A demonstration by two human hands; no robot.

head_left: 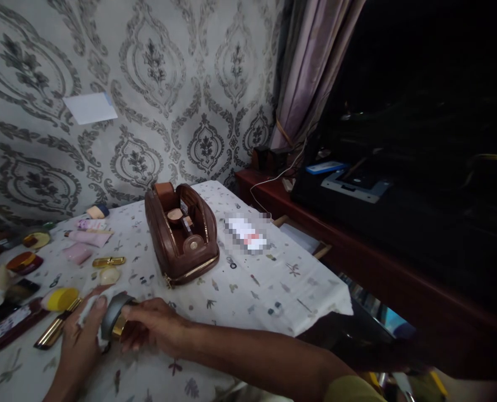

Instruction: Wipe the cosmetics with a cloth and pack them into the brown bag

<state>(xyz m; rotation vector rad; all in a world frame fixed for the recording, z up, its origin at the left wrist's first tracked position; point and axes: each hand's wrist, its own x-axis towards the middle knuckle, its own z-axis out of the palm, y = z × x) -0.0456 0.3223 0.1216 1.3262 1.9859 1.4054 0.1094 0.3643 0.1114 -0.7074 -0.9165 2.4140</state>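
My left hand is wrapped round a grey container and a crumpled white cloth or tissue. The fingers of my right hand pinch the gold-coloured part at the container's right side. Beyond both hands stands an open brown bag, unzipped, with a round compact and other small items inside. A gold tube and a pale round item lie just past my left hand. Close to its left side are a black and gold tube and a yellow-capped bottle.
Several bottles, tubes and jars crowd the left of the patterned white tablecloth. A blurred-out phone-like object lies right of the bag. A dark red cabinet with a large black screen borders the right side, with an open drawer.
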